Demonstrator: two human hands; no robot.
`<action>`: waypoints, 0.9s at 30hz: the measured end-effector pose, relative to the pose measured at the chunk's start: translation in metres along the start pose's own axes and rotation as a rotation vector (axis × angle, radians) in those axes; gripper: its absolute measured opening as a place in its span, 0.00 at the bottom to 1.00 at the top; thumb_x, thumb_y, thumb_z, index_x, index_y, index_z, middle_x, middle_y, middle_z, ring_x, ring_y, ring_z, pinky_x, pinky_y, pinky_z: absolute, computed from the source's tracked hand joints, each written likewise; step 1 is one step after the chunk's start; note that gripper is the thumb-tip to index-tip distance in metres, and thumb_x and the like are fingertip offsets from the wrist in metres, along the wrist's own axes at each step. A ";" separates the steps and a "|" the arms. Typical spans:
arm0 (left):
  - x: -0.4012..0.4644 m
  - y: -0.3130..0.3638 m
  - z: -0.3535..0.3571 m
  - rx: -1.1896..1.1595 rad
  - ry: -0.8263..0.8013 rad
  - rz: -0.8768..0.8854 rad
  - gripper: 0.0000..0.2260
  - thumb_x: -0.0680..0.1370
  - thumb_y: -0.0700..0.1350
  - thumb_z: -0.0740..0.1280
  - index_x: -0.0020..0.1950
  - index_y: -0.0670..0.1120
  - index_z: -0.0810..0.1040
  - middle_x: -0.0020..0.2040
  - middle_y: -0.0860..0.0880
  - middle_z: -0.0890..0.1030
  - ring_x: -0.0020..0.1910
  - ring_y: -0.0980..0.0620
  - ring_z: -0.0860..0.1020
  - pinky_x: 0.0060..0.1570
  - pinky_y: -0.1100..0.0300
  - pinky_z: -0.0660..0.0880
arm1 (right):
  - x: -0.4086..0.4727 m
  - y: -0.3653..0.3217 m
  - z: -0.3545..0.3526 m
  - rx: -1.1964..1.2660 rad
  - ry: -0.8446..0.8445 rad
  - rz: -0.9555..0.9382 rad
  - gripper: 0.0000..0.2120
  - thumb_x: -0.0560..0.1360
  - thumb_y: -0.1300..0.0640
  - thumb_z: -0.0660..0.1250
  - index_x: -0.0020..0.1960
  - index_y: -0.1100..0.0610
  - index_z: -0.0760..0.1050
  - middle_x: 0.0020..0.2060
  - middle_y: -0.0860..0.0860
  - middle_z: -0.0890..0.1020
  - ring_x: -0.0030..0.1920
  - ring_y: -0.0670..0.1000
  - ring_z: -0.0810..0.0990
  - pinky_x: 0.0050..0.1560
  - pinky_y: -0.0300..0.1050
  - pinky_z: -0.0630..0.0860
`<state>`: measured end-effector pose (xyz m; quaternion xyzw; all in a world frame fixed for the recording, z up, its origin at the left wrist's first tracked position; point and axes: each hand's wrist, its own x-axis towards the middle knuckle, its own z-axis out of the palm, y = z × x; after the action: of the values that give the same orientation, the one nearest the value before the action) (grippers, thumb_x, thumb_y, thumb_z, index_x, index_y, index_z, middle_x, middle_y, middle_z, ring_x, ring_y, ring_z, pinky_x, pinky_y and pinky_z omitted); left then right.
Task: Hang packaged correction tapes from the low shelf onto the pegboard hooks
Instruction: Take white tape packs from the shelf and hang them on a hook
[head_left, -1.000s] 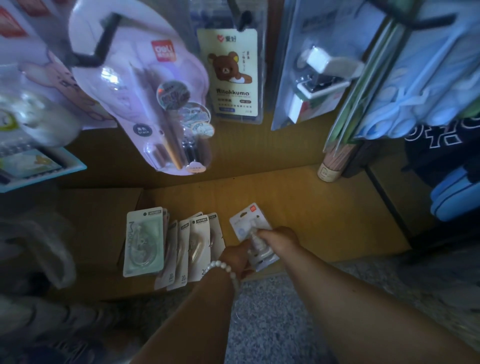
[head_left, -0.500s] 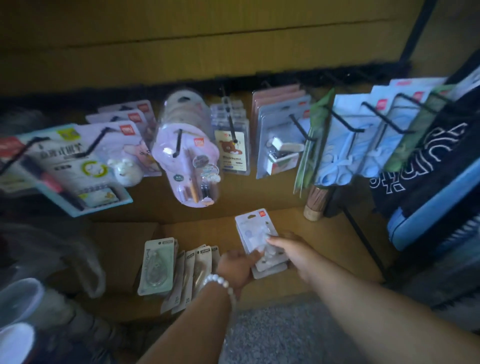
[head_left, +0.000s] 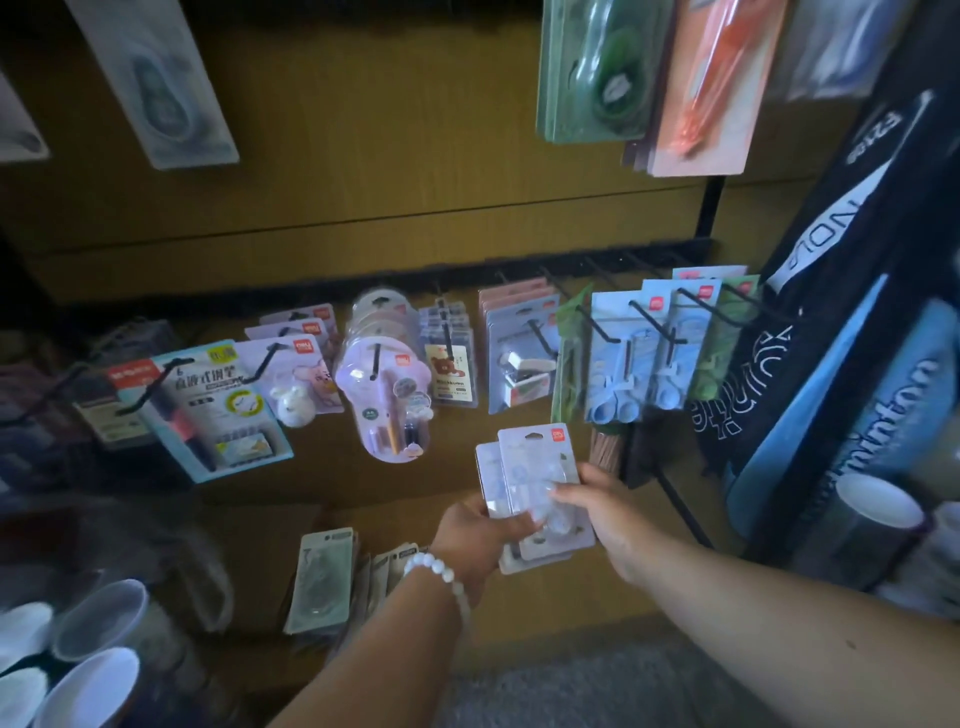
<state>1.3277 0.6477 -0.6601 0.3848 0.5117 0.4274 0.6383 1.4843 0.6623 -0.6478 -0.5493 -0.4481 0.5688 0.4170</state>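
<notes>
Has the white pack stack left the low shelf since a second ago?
Yes. The stack has risen off the shelf, toward the hanging packs, while the green pack stays down.

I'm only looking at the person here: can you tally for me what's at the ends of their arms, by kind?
Hands: 2, left hand and right hand, both gripping the packs
Stack of correction tape packs: 1, held between the hands; number of packs in it unclear
White bead bracelet: 1, on the left wrist
Total: 4

bare wood panel (head_left: 363, 171) open above, hook row (head_left: 597, 306) crowded with hanging packs (head_left: 524, 353), black rack (head_left: 675, 499) crowding right
</notes>
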 end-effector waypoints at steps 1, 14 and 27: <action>-0.004 0.005 0.001 0.004 -0.006 0.017 0.18 0.64 0.38 0.79 0.54 0.41 0.83 0.50 0.41 0.87 0.53 0.39 0.84 0.58 0.43 0.78 | -0.005 -0.004 -0.001 0.010 -0.001 -0.025 0.11 0.74 0.61 0.68 0.56 0.55 0.78 0.50 0.53 0.85 0.51 0.55 0.83 0.51 0.52 0.80; -0.061 0.095 0.020 0.077 -0.089 0.334 0.10 0.67 0.36 0.76 0.46 0.45 0.84 0.43 0.46 0.88 0.44 0.48 0.86 0.49 0.53 0.82 | -0.065 -0.082 0.002 0.157 0.009 -0.481 0.12 0.70 0.56 0.71 0.53 0.53 0.77 0.48 0.51 0.85 0.49 0.51 0.84 0.47 0.47 0.80; -0.094 0.205 0.018 0.013 0.067 0.610 0.11 0.82 0.49 0.62 0.52 0.47 0.83 0.49 0.46 0.87 0.47 0.48 0.85 0.45 0.53 0.79 | -0.075 -0.211 0.028 0.203 0.078 -0.714 0.06 0.71 0.56 0.73 0.46 0.55 0.77 0.41 0.49 0.83 0.43 0.51 0.83 0.44 0.48 0.80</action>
<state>1.3039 0.6278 -0.4355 0.5106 0.3961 0.6084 0.4607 1.4560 0.6416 -0.4245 -0.3356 -0.5363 0.4079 0.6583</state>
